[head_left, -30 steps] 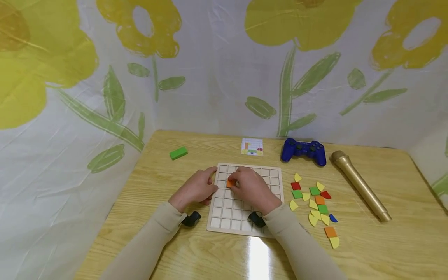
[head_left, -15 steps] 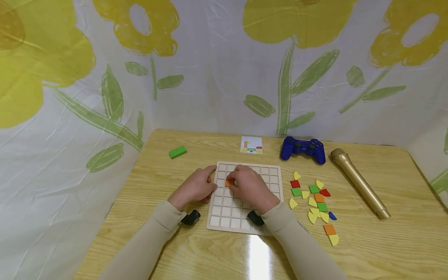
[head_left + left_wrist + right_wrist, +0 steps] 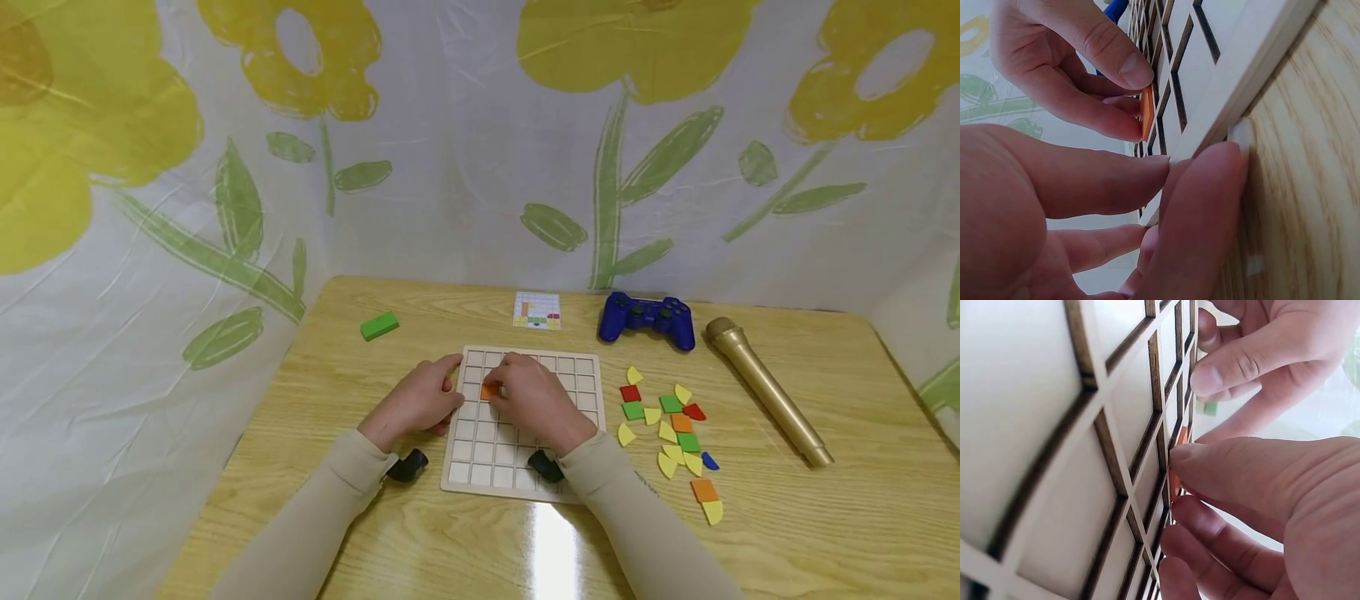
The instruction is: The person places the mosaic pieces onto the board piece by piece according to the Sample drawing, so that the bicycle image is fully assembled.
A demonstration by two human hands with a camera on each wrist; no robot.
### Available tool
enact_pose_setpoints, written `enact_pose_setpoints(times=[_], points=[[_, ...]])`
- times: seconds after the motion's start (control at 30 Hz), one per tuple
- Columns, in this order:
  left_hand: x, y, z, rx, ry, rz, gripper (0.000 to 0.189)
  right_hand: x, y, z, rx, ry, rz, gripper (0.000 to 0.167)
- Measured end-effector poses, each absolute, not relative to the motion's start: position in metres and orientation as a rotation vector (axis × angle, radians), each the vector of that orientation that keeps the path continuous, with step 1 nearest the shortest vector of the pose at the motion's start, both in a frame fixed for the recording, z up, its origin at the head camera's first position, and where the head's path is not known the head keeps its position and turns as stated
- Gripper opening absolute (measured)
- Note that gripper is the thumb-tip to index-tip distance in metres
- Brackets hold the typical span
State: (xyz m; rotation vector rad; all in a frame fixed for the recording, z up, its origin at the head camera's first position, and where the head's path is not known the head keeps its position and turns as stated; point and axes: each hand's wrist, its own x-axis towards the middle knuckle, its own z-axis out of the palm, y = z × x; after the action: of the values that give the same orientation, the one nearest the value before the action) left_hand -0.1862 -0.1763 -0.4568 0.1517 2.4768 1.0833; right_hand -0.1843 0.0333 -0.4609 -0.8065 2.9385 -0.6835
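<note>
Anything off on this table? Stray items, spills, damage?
Two things look out of place: the blue game controller behind the loose tiles and the gold microphone to their right, since neither seems to belong with the grid board. No spill or damage visible; the bright patch in front of the board looks like glare.

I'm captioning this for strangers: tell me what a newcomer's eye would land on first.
Probably the huge yellow painted flowers on the white backdrop behind the wood-grained table. After that, the right hand pinching a flat orange tile at the square-celled wooden grid board, and the long gold microphone lying toward the table's right side.
</note>
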Motion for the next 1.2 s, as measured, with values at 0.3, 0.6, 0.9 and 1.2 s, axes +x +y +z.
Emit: enact_pose_setpoints(times=[0.3, 0.6, 0.9, 1.2], points=[[-0.187, -0.176, -0.457, 0.143, 2.470, 1.098, 0.070, -0.184, 0.038, -0.454, -0.762, 2.904, -0.706, 0.020], [-0.185, -0.175, -0.460, 0.140, 2.477, 1.091, 0.072, -0.157, 0.088, -0.437, -0.636, 2.934, -0.743, 0.026], [-0.186, -0.175, -0.458, 0.136, 2.471, 1.118, 0.072, -0.106, 0.179, -0.440, -0.575, 3.049, -0.610, 0.022], [-0.185, -0.176, -0.460, 0.143, 2.452, 1.142, 0.074, -0.056, 0.245, -0.449, -0.352, 3.109, -0.451, 0.020]])
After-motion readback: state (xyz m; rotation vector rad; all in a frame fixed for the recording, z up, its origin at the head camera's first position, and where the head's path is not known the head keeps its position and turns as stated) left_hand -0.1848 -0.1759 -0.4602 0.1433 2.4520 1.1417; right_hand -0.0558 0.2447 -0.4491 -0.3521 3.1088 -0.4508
